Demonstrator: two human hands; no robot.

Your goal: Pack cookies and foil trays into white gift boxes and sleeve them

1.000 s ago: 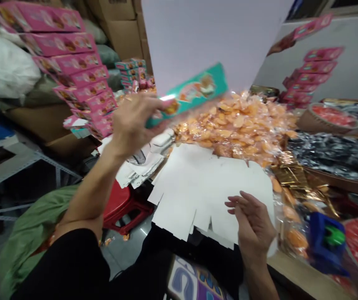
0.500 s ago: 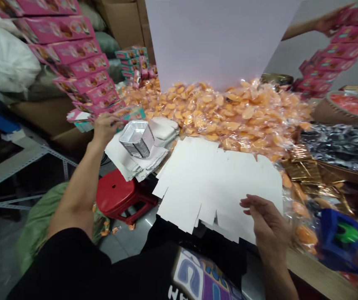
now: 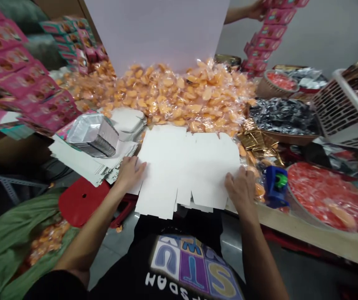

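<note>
A flat white cardboard box blank (image 3: 163,166) with slits and flaps lies on other white sheets in front of me. My left hand (image 3: 130,173) is at its left edge, palm down, thumb spread from the fingers and touching the edge. My right hand (image 3: 242,187) is closed at the right edge, thumb on the white face and fingers curled at the side. Left of the blank, nested foil trays (image 3: 94,135) rest on a stack of folded white cardboard (image 3: 75,156). A pink printed box partly shows behind the trays.
Wrapped orange pieces (image 3: 179,96) heap behind the blank. Pink boxes (image 3: 13,62) are stacked at left. A red stool (image 3: 83,200) stands below. At right are a blue tape dispenser (image 3: 274,187), a basin of red packets (image 3: 323,191) and a white basket (image 3: 338,104). Another person's hand (image 3: 257,10) touches far boxes.
My left hand has left the pink box beside the foil trays and come to the blank's left edge. My right hand has moved to the right edge. The view has turned right.
</note>
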